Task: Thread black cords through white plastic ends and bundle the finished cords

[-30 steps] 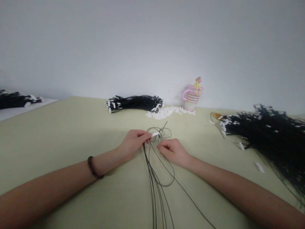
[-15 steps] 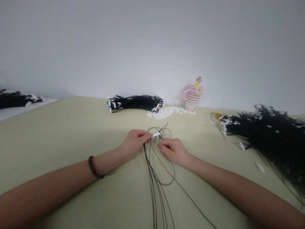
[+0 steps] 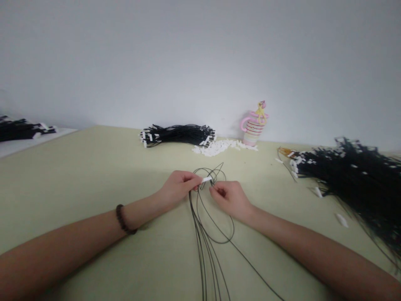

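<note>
Between the thumb and fingers of my left hand a small white tag is pinched, its free end pointing right. Several thin black cables hang from under the same hand toward the front edge of the view. My right hand is closed in a pinch on a thin black cable at the tag's right end; the exact spot in its fingertips is hard to make out. Loose loops of cable curl behind and below both hands on the pale green table.
At the wall lies a bundle of black cables with white ends, beside a heap of white tags. A striped pink mug stands there. A large cable pile covers the right side; another bundle lies far left.
My right hand has moved slightly right and up, and the tag has tilted and shifted a little right. The cable loop below has widened to the right.
</note>
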A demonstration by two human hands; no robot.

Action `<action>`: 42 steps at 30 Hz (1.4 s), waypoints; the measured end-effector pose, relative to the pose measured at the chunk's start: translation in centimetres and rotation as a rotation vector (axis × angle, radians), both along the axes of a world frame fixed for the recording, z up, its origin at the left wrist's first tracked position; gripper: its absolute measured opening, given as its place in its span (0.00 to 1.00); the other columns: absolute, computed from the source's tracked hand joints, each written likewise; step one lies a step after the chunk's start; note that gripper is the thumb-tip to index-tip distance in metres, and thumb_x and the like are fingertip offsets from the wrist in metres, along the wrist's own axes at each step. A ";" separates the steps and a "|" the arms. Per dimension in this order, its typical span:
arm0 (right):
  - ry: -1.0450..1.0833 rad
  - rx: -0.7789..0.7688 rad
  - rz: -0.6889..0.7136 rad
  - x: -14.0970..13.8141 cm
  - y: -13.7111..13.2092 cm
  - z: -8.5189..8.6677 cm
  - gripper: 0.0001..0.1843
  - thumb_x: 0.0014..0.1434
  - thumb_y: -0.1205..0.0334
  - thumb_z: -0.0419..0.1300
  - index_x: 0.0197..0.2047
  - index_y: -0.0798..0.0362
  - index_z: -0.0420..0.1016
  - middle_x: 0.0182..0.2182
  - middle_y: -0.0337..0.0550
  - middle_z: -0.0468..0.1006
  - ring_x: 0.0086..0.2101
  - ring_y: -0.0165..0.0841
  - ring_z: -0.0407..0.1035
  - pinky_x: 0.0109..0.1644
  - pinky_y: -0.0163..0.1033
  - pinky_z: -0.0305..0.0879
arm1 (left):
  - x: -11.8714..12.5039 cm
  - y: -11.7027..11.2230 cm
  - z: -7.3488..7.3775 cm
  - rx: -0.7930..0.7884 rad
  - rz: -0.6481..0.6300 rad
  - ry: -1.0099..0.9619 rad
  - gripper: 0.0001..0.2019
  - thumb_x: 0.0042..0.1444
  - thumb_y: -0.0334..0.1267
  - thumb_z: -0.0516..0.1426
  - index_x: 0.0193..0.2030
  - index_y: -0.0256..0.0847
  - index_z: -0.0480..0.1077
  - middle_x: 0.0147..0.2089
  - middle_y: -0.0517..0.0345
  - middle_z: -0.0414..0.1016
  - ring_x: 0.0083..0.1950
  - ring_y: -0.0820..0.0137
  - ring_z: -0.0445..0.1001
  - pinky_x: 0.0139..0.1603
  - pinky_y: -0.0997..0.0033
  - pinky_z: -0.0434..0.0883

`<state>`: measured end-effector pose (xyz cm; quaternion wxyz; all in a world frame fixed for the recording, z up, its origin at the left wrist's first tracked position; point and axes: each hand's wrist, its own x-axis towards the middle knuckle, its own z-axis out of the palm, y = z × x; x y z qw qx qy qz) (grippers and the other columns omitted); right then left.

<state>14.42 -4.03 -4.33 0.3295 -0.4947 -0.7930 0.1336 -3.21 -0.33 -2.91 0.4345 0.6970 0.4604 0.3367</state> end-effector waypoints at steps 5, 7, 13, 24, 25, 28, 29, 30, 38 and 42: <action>-0.141 0.227 -0.070 0.1 -0.4 0.0 0.11 0.54 0.63 0.50 0.22 0.56 0.63 0.25 0.41 0.64 0.26 0.26 0.59 0.29 0.32 0.54 | -0.2 0.2 -0.3 0.060 -0.061 0.098 0.17 0.48 0.48 0.52 0.24 0.35 0.70 0.19 0.64 0.61 0.22 0.77 0.56 0.23 0.76 0.51; -0.131 0.297 -0.013 0.2 -0.4 0.1 0.10 0.54 0.64 0.50 0.23 0.56 0.64 0.35 0.47 0.65 0.33 0.30 0.61 0.36 0.35 0.58 | -0.2 0.2 -0.2 0.056 -0.076 0.118 0.17 0.48 0.48 0.52 0.26 0.35 0.70 0.19 0.63 0.61 0.22 0.77 0.56 0.23 0.76 0.51; 0.027 0.313 0.236 0.1 0.0 0.2 0.06 0.55 0.70 0.47 0.28 0.55 0.62 0.40 0.48 0.66 0.41 0.31 0.62 0.45 0.37 0.61 | 0.0 -0.1 0.1 -0.002 -0.109 0.040 0.16 0.48 0.47 0.52 0.25 0.35 0.70 0.20 0.64 0.61 0.23 0.77 0.56 0.24 0.76 0.52; 0.129 0.341 0.213 -0.2 0.0 0.0 0.05 0.55 0.70 0.48 0.29 0.55 0.63 0.36 0.47 0.65 0.39 0.31 0.62 0.42 0.38 0.62 | -0.2 -0.1 0.6 -0.167 -0.127 -0.111 0.15 0.47 0.48 0.55 0.24 0.35 0.68 0.21 0.64 0.60 0.21 0.79 0.52 0.22 0.77 0.48; 0.131 0.342 0.211 -0.2 0.0 0.0 0.05 0.55 0.70 0.48 0.29 0.55 0.62 0.36 0.46 0.65 0.39 0.31 0.62 0.42 0.37 0.62 | -0.2 0.0 0.6 -0.177 -0.135 -0.104 0.15 0.46 0.48 0.55 0.25 0.35 0.68 0.21 0.64 0.60 0.21 0.79 0.52 0.21 0.77 0.48; 0.133 0.335 0.215 -0.2 0.1 -0.1 0.05 0.55 0.70 0.49 0.28 0.55 0.62 0.36 0.46 0.65 0.38 0.30 0.62 0.41 0.37 0.62 | -0.2 0.1 0.5 -0.182 -0.131 -0.095 0.15 0.46 0.48 0.55 0.26 0.35 0.69 0.21 0.63 0.61 0.21 0.79 0.53 0.21 0.77 0.48; 0.135 0.330 0.219 -0.2 0.2 -0.1 0.05 0.54 0.70 0.49 0.27 0.55 0.62 0.36 0.45 0.65 0.38 0.30 0.62 0.41 0.36 0.62 | -0.2 0.1 0.4 -0.177 -0.120 -0.098 0.15 0.46 0.48 0.55 0.26 0.35 0.69 0.21 0.64 0.60 0.21 0.79 0.53 0.21 0.77 0.49; 0.137 0.325 0.222 -0.2 0.2 -0.1 0.06 0.54 0.70 0.50 0.27 0.55 0.62 0.36 0.45 0.65 0.38 0.30 0.62 0.42 0.36 0.62 | -0.2 0.0 0.3 -0.172 -0.108 -0.106 0.14 0.46 0.47 0.56 0.25 0.35 0.69 0.21 0.64 0.60 0.22 0.79 0.53 0.21 0.77 0.49; 0.122 0.367 0.101 0.0 0.2 -0.4 0.05 0.51 0.67 0.55 0.26 0.56 0.70 0.50 0.48 0.55 0.49 0.36 0.56 0.46 0.40 0.60 | -0.2 0.3 1.0 -0.228 -0.007 -0.266 0.12 0.45 0.44 0.57 0.23 0.35 0.67 0.20 0.64 0.59 0.21 0.80 0.55 0.21 0.78 0.51; 0.128 0.412 0.030 0.2 0.1 -0.3 0.05 0.50 0.65 0.57 0.29 0.53 0.75 0.57 0.43 0.48 0.54 0.42 0.48 0.50 0.47 0.55 | -0.8 0.9 3.1 -0.232 0.014 -0.431 0.09 0.45 0.40 0.58 0.25 0.34 0.68 0.21 0.63 0.61 0.22 0.81 0.56 0.21 0.81 0.53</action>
